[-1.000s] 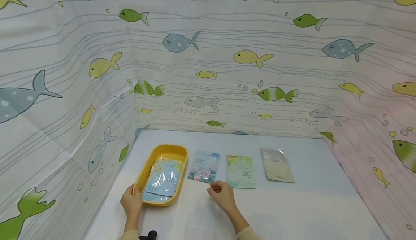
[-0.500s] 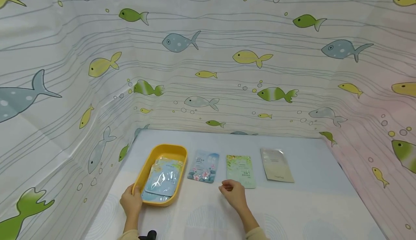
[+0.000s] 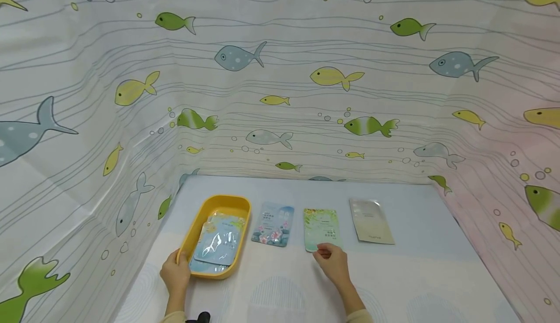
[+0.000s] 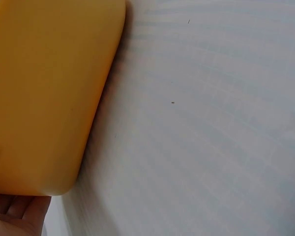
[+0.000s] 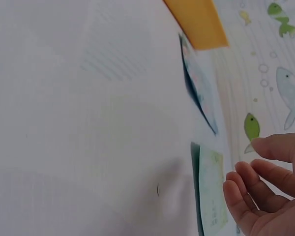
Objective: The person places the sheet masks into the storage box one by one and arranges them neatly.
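Note:
My left hand (image 3: 175,272) grips the near left corner of a yellow plastic tray (image 3: 228,199), and its fingers lie against the tray's outside in the left wrist view. Several light-blue sheet mask packets (image 3: 218,243) lie in a pile inside the tray. Over the near edge of a green sheet mask packet (image 3: 320,223) is my right hand (image 3: 334,264), partly hiding it. In the right wrist view, thumb and loosely bent fingers (image 5: 261,194) stand apart with nothing between them; whether they touch the packet I cannot tell.
A blue packet with pink flowers (image 3: 273,226) lies between the tray and the green packet. Farther right is a silver-beige packet (image 3: 372,221). A fish-printed sheet (image 3: 297,119) walls the table (image 3: 420,264) at the back and sides. A small black object (image 3: 203,317) shows at the bottom edge.
My right hand has moved rightward, from near the flowered blue packet to the green packet's near edge. The left hand stays on the tray, and the packets lie where they were.

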Demonstrator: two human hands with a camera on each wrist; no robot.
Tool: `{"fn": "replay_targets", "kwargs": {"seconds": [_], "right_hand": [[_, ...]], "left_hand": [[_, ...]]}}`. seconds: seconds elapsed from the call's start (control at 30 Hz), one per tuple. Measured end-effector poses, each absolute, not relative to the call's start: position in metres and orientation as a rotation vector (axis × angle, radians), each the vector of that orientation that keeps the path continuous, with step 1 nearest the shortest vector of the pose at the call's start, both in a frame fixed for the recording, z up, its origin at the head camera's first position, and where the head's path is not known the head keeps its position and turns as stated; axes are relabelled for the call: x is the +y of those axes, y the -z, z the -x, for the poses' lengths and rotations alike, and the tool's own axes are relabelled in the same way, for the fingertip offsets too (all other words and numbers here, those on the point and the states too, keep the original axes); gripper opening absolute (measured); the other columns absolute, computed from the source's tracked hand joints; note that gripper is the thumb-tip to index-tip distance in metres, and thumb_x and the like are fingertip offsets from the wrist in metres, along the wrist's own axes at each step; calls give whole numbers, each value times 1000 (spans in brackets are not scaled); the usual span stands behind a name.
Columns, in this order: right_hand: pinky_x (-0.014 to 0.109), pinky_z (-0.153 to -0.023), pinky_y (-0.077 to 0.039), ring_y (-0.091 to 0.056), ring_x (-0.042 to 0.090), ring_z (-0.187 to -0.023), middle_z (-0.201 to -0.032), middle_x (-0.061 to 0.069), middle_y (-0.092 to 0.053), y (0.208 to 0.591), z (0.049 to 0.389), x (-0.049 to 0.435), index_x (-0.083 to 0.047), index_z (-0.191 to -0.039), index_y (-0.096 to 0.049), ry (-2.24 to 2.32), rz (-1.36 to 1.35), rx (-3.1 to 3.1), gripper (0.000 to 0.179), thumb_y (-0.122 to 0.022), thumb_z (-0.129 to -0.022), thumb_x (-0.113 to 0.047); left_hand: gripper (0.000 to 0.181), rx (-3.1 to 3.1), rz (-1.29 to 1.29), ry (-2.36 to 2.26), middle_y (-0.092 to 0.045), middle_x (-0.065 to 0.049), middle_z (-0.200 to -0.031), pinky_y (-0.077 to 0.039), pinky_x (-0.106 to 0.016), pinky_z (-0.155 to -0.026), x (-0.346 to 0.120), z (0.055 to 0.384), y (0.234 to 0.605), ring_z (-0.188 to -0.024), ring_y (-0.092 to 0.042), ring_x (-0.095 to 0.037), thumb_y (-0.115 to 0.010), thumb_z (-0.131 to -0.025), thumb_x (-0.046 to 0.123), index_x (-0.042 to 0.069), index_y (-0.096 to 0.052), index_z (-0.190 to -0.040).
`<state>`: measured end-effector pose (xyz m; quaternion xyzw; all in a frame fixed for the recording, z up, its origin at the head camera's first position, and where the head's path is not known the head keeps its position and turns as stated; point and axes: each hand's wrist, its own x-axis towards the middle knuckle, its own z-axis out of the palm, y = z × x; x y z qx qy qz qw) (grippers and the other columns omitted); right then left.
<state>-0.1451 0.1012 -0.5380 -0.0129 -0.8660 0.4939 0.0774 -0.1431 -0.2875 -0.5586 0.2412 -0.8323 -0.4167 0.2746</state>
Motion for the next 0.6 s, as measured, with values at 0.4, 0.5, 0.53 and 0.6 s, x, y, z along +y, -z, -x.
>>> {"fn": "replay_targets", "kwargs": {"seconds": [0.4, 0.5, 0.53, 0.6], "right_hand": [[25, -65, -53, -65, 21, -71, -79, 12, -68, 538, 151, 140, 10, -93, -67, -1406, 109, -2584, 19, -70, -78, -2], [26, -65, -54, -65, 22, -72, -79, 13, -68, 540, 154, 150, 10, -92, -67, -1368, 128, -2582, 18, -70, -78, -2], [26, -65, -53, -65, 22, -72, -79, 13, -68, 541, 155, 154, 9, -92, -67, -1353, 137, -2584, 18, -70, -78, -3], [25, -66, -53, -64, 23, -73, -81, 13, -68, 542, 158, 161, 9, -93, -67, -1337, 164, -2591, 19, -70, -79, -3]], "left_hand": [[25, -2215, -641, 1115, -58, -39, -104, -44, -59, -84, -285, 143, 557, -98, -55, -54, -49, -89, -4, -20, -57, -107], [25, -2216, -647, 1117, -58, -39, -104, -44, -59, -84, -285, 143, 557, -98, -55, -54, -49, -90, -4, -20, -57, -107], [25, -2216, -648, 1116, -58, -39, -104, -44, -59, -84, -285, 143, 557, -98, -55, -54, -49, -90, -4, -20, -57, -107], [25, -2217, -646, 1111, -58, -39, -104, -44, -59, -83, -285, 143, 557, -98, -55, -54, -49, -90, -3, -20, -57, -107]]}}
